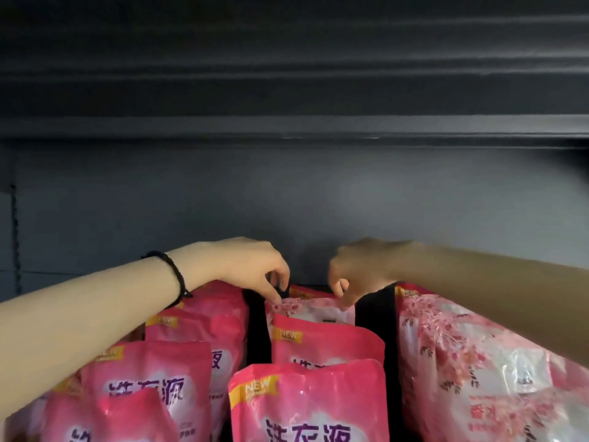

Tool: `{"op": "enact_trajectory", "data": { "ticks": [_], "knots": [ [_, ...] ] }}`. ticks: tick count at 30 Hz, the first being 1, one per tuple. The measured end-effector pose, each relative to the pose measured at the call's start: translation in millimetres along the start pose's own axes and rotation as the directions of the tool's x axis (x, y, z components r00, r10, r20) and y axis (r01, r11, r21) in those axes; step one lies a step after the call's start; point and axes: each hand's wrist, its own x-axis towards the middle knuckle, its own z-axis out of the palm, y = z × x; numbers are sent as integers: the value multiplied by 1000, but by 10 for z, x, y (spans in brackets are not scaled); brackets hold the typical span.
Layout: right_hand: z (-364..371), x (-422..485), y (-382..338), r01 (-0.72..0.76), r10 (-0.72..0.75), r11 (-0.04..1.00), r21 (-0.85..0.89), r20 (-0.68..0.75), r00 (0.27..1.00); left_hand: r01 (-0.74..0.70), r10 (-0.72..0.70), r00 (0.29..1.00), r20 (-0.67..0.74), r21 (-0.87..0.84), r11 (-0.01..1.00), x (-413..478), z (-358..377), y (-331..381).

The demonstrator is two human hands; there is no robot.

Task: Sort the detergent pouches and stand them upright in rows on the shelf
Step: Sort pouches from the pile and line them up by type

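Note:
Pink detergent pouches stand in rows on a dark shelf. In the middle row a pale pouch with a blossom pattern (pixel 310 309) stands behind two brighter pink pouches (pixel 322 344) (pixel 306 406). My left hand (pixel 251 266) pinches its top left corner. My right hand (pixel 360 269) pinches its top right corner. A left row of pink pouches (pixel 153 378) lies under my left forearm. At the right, blossom-patterned pouches (pixel 478 371) lean under my right forearm.
The grey back panel (pixel 287 202) of the shelf rises behind the pouches. The dark shelf above (pixel 287 129) overhangs the hands. Dark gaps separate the three rows. A black cord bracelet (pixel 175 275) circles my left wrist.

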Motion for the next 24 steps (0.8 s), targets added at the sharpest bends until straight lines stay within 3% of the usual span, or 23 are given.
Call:
{"op": "enact_trajectory", "data": {
  "ticks": [4,7,9,11,13,15,16,18,21,24],
  "knots": [
    [150,86,76,-52,50,994,94,27,998,3,-1,1000,23,-87,996,157,178,-26],
    [90,44,168,-137,129,954,266,46,991,52,-66,995,-77,-169,984,151,164,-65],
    [-46,-39,303,-185,201,896,404,1,980,64,-132,973,-187,-333,941,99,55,-133],
    [-201,-151,443,-192,318,767,612,-102,943,11,-257,914,-314,-614,789,36,-95,-206],
    [-325,-227,508,-66,444,474,878,-173,879,-130,-419,839,-348,-875,467,12,-234,-225],
    [-415,-213,471,143,549,159,977,-208,810,-269,-532,786,-315,-949,165,60,-345,-184],
    [-451,-179,431,229,599,75,970,-228,768,-316,-577,760,-299,-946,73,94,-385,-153],
    [-522,-95,345,330,686,36,943,-263,678,-380,-641,720,-266,-924,-43,141,-414,-99],
    [-656,-67,232,397,772,55,916,-292,565,-375,-604,767,-219,-916,-143,107,-330,-42],
    [-770,-154,124,463,795,-50,885,-245,554,-409,-598,772,-215,-888,-208,27,-231,34]
  ]
}}
